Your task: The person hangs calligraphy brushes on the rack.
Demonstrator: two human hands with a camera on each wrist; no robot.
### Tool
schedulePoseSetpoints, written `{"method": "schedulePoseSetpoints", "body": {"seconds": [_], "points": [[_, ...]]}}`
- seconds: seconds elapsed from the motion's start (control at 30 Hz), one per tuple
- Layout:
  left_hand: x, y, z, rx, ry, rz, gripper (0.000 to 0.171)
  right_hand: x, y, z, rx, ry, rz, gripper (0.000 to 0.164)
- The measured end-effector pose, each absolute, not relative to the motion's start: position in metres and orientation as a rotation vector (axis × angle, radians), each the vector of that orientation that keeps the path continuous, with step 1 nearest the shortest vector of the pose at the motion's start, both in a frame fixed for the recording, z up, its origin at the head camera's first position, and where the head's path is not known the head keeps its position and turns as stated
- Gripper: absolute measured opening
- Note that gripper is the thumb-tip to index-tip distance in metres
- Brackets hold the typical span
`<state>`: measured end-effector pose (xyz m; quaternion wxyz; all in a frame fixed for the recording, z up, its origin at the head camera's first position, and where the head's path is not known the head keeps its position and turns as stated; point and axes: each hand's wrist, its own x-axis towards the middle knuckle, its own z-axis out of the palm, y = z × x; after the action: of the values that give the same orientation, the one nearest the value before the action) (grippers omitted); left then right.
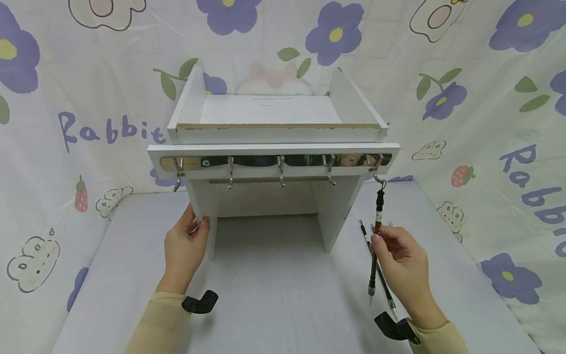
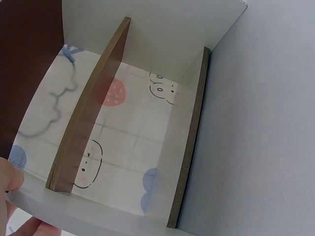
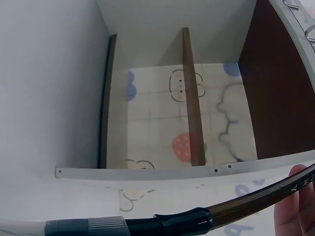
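Note:
My right hand (image 1: 404, 268) pinches a dark-handled calligraphy brush (image 1: 379, 206) upright, its pale bristles pointing down. The cord loop at the brush's top meets the rightmost hook (image 1: 378, 166) of a metal hook strip; whether it bears the weight I cannot tell. Close up in the right wrist view, the brush (image 3: 172, 223) crosses the bottom, with fingers (image 3: 290, 206) at its handle. My left hand (image 1: 183, 248) grips the front edge of the left side panel (image 1: 204, 206) of a white shelf unit. Its thumb (image 2: 11, 177) shows on the panel in the left wrist view.
Another brush (image 1: 384, 285) lies on the white tabletop (image 1: 274, 295) behind the held one, with more small loops near its top end. Several bare hooks line the strip (image 1: 256, 161). An open tray-like top (image 1: 269, 110) crowns the shelf. Patterned cloth (image 1: 464, 123) hangs behind.

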<state>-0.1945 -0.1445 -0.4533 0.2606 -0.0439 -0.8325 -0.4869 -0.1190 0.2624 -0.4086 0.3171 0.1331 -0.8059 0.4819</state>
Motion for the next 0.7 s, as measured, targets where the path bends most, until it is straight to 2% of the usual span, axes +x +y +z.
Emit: {"method": "schedulePoseSetpoints", "body": {"seconds": [0.23,0.5,0.7], "points": [[-0.195,-0.145,-0.454,-0.126,-2.254,-1.310,0.048,-0.111,0.249,-0.388,0.353,-2.129,1.276,0.014],[-0.195,-0.144,-0.452,-0.125,-2.246,-1.307,0.047,-0.123,0.263,-0.409,0.352,-2.130,1.257,0.019],[-0.194,-0.144,-0.452,-0.118,-2.253,-1.304,0.048,-0.126,0.265,-0.412,0.382,-2.119,1.259,0.015]]}}
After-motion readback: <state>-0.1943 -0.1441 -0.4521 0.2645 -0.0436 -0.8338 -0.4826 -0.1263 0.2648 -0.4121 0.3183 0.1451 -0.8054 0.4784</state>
